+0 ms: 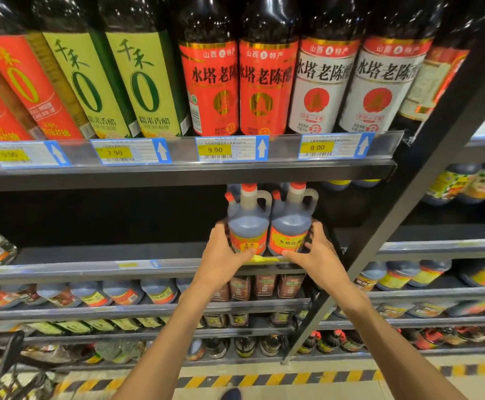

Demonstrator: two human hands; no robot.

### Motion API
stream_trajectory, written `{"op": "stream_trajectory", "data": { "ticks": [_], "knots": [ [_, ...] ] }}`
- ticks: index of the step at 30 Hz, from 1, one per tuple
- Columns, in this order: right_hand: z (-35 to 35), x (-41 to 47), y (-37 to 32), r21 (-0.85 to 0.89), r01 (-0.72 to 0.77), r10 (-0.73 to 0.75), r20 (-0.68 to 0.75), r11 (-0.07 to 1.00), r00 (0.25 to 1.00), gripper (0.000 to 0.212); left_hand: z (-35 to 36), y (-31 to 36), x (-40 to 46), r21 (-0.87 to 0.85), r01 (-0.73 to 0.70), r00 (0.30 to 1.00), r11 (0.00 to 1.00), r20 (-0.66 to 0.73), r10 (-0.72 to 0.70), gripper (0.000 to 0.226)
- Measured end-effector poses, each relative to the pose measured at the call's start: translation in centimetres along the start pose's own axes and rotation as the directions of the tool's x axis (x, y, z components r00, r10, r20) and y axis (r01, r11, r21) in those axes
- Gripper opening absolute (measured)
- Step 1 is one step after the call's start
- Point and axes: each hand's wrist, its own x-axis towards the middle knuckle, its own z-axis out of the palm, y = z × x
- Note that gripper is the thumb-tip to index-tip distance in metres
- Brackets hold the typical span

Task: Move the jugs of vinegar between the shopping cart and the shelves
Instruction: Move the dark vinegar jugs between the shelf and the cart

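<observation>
Two vinegar jugs stand upright, side by side, at the shelf edge (137,267) — left hand (221,255) cups the left jug (247,223), right hand (319,255) the right jug (290,223); cart (7,368) lower left.

We stand in a supermarket aisle: dark metal shelves (177,176) carry rows of identical labelled bottles (211,82), and price tags (215,150) (9.90, 7.90, 8.00, each with a barcode and an arrow) line the shelf edge. A shopping cart (7,368) shows at lower left, above yellow-black floor tape (279,379).
</observation>
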Motion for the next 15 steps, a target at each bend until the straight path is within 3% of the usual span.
{"op": "stream_trajectory", "data": {
  "ticks": [6, 15],
  "knots": [
    [-0.62, 0.5, 0.14, -0.035, -0.004, 0.007, 0.077, 0.999, 0.997, 0.074, 0.22, -0.17, 0.2, 0.027, -0.027, 0.998, 0.999, -0.052, 0.028, 0.068],
    [-0.19, 0.04, -0.18, -0.06, 0.005, -0.001, 0.062, 0.998, 0.998, 0.073, 0.26, 0.56, -0.26, 0.073, -0.036, 0.998, 0.997, -0.055, 0.04, 0.055]
  ]
}}
